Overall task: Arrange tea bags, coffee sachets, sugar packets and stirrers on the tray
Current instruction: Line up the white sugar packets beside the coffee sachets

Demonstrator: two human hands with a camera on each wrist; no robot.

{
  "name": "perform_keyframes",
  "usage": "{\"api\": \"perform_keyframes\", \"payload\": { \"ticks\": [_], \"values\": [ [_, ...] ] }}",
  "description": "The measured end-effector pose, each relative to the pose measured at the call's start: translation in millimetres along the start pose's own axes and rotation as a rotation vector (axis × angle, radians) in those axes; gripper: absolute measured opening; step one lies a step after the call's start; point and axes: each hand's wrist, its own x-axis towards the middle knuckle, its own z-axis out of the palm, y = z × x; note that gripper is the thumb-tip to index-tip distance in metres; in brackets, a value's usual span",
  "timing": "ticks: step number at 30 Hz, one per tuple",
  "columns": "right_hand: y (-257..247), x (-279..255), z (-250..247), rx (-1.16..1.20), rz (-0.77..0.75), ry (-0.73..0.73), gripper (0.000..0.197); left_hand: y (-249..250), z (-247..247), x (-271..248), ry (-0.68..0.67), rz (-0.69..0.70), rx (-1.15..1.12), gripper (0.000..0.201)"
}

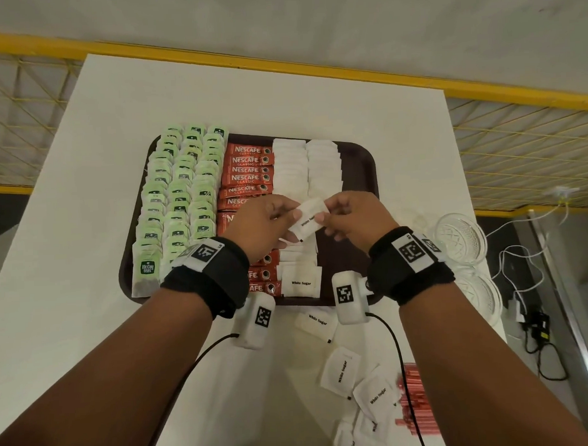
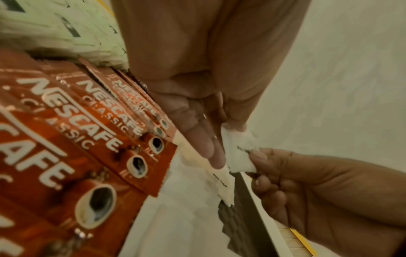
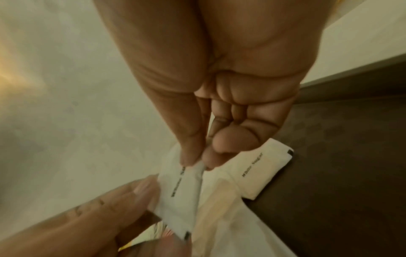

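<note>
Both hands hold one white sugar packet above the middle of the dark brown tray. My left hand pinches its left end with the thumb on top. My right hand pinches its right end between thumb and fingertip. On the tray lie green tea bags in three columns, red coffee sachets in one column and white sugar packets in two columns. The right sugar column ends near the hands. In the left wrist view the held packet hangs over the coffee sachets.
Several loose sugar packets lie on the white table in front of the tray. A bundle of red stirrers sits at the lower right. Glass bowls stand to the right of the tray. Cables trail off the table's right edge.
</note>
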Motion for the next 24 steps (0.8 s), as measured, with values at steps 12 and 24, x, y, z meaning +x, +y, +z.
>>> {"api": "perform_keyframes", "payload": {
  "ticks": [12, 24],
  "values": [
    [42, 14, 9, 0.156, 0.267, 0.297, 0.018, -10, 2, -8, 0.063, -0.004, 0.043, 0.019],
    [30, -30, 0, -0.184, 0.123, 0.364, 0.03, 3, 12, -48, 0.047, 0.047, 0.172, 0.016]
  ]
}}
